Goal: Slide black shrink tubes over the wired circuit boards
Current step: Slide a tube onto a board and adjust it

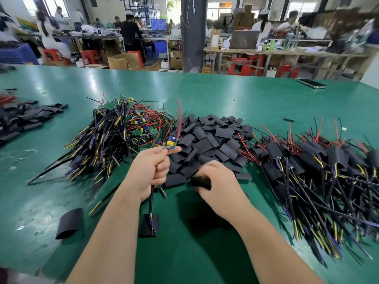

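My left hand [150,171] grips a wired circuit board [169,143] above the green table; its red wire rises from the board and its black cable hangs below my fist. My right hand [217,183] pinches a black shrink tube [201,182] close to the right of the left hand. Behind both hands lies a heap of loose black shrink tubes [211,138]. A pile of bare wired boards [123,132] sits to the left of it. Boards with tubes on them [320,160] are piled at the right.
Two loose tubes lie on the green table [246,95] near my forearms, one at the left [69,223] and one under the hanging cable [148,225]. More tubes [26,117] lie at the far left. A phone [311,83] rests at the far right edge.
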{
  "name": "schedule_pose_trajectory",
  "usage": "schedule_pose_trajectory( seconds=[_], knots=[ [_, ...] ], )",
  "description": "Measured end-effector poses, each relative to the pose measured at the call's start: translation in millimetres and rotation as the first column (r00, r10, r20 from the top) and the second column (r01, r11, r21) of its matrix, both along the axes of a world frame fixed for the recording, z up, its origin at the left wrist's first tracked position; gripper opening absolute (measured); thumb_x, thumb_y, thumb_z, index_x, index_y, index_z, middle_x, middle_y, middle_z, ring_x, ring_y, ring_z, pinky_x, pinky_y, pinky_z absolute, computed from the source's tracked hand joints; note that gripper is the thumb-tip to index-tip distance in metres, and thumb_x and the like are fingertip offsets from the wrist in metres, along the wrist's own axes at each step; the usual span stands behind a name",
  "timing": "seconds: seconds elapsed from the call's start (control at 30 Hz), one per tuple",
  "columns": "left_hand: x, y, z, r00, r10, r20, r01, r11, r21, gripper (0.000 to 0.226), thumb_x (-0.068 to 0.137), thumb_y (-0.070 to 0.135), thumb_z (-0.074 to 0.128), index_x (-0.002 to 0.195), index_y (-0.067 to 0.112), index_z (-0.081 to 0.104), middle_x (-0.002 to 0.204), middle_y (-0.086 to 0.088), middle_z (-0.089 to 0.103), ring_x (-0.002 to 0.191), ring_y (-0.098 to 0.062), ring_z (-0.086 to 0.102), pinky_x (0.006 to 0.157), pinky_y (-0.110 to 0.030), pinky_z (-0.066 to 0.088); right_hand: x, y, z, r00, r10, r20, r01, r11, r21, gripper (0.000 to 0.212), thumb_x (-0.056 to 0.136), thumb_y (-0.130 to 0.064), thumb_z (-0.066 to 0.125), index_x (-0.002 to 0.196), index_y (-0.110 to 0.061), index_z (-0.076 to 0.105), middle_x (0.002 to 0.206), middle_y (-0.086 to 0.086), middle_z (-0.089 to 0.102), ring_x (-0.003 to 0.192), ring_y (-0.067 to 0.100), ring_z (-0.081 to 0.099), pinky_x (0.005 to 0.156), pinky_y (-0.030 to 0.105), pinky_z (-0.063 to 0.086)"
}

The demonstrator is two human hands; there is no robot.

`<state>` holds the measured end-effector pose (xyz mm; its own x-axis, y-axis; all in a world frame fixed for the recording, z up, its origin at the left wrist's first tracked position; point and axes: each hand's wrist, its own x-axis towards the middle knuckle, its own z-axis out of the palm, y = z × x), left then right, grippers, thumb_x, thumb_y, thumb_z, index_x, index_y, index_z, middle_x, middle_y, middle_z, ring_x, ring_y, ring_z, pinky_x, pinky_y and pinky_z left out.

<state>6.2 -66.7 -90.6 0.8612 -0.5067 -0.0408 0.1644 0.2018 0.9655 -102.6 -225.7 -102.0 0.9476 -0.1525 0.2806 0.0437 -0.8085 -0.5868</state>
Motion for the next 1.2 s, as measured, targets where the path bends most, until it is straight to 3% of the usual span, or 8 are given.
schedule_pose_trajectory(
  seconds=[0.1,0.23,0.37,0.53,0.6,0.7,0.97,1.2],
  knots=[
    [-5.0,-5.1,-1.0,0.995,-0.083,0.052,0.080,0.994,0.070,0.033,0.102,0.011,0.036,0.106,0.005,0.069,0.048,0.007,0.025,0.039,-0.006,0.013,0.038,-0.011,0.016,-0.6,-11.4,3.9,0.987,-0.152,0.048,0.145,0.981,0.129,0.016,0.073,-0.007,0.069,0.073,-0.019,0.058,0.078,-0.005,0.063,0.070,0.009,0.056,0.069,0.020,0.045],
    [-12.2,-14.1,-3.4,0.968,-0.119,0.220,0.061,0.965,0.255,0.030,0.102,0.011,0.038,0.100,-0.010,0.059,0.046,0.009,0.031,0.039,-0.007,0.015,0.039,-0.014,0.016,0.6,-35.9,8.2,0.922,-0.374,0.102,0.321,0.884,0.341,0.049,0.074,-0.013,0.071,0.057,-0.017,0.025,0.053,-0.002,0.031,0.055,0.013,0.028,0.053,0.023,0.028],
    [-21.7,-22.0,-7.0,0.875,-0.154,0.458,-0.029,0.929,0.369,0.033,0.102,0.011,0.042,0.074,0.007,0.060,0.042,0.011,0.041,0.034,-0.001,0.027,0.038,-0.009,0.022,-1.2,-56.3,11.3,0.930,-0.367,-0.016,0.174,0.403,0.898,0.039,0.078,-0.004,0.069,0.064,-0.002,0.033,0.074,0.015,0.038,0.065,0.016,0.027,0.043,0.022,0.023],
    [-25.8,-24.3,-8.8,0.826,-0.280,0.489,0.048,0.900,0.434,0.040,0.101,0.016,0.045,0.067,0.019,0.065,0.039,0.012,0.035,0.038,-0.005,0.020,0.041,-0.018,0.018,-4.0,-46.8,11.0,0.999,-0.024,0.035,-0.023,0.383,0.924,0.033,0.069,-0.020,0.079,0.097,-0.020,0.061,0.080,0.012,0.045,0.049,0.007,0.040,0.041,0.020,0.027],
    [-28.5,-25.9,-8.7,0.800,-0.333,0.499,0.074,0.880,0.469,0.038,0.101,0.017,0.048,0.070,0.022,0.070,0.040,0.011,0.034,0.039,-0.006,0.021,0.041,-0.018,0.018,-4.5,-36.8,8.9,0.989,0.133,0.068,-0.123,0.471,0.874,0.030,0.073,-0.018,0.078,0.101,-0.024,0.069,0.074,0.008,0.049,0.049,0.010,0.037,0.043,0.021,0.029],
    [-29.1,-28.4,-10.6,0.784,-0.303,0.542,-0.001,0.872,0.490,0.023,0.098,0.016,0.052,0.095,0.024,0.073,0.058,0.004,0.064,0.042,-0.007,0.036,0.047,-0.019,0.032,-1.0,-29.3,6.7,0.996,0.051,0.071,-0.088,0.618,0.782,0.010,0.086,-0.010,0.070,0.087,-0.020,0.070,0.065,0.010,0.051,0.047,0.014,0.036,0.045,0.024,0.030],
    [-36.1,-35.9,-8.5,0.770,-0.021,0.637,-0.183,0.950,0.253,0.024,0.092,0.016,0.062,0.080,0.035,0.068,0.074,0.005,0.073,0.043,-0.004,0.047,0.047,-0.026,0.043,1.2,-23.2,11.4,0.998,-0.044,-0.035,0.046,0.286,0.957,0.005,0.088,-0.013,0.066,0.085,-0.010,0.064,0.061,0.004,0.059,0.047,0.010,0.047,0.040,0.021,0.033],
    [-37.0,-37.8,-9.5,0.780,0.026,0.625,-0.232,0.940,0.249,0.010,0.082,0.021,0.075,0.073,0.027,0.075,0.061,0.001,0.067,0.047,-0.006,0.050,0.047,-0.023,0.043,1.1,-23.9,9.0,0.999,-0.050,-0.013,0.029,0.328,0.944,0.006,0.086,-0.012,0.069,0.085,-0.010,0.064,0.063,0.003,0.060,0.052,0.010,0.050,0.043,0.023,0.035]
  ],
)
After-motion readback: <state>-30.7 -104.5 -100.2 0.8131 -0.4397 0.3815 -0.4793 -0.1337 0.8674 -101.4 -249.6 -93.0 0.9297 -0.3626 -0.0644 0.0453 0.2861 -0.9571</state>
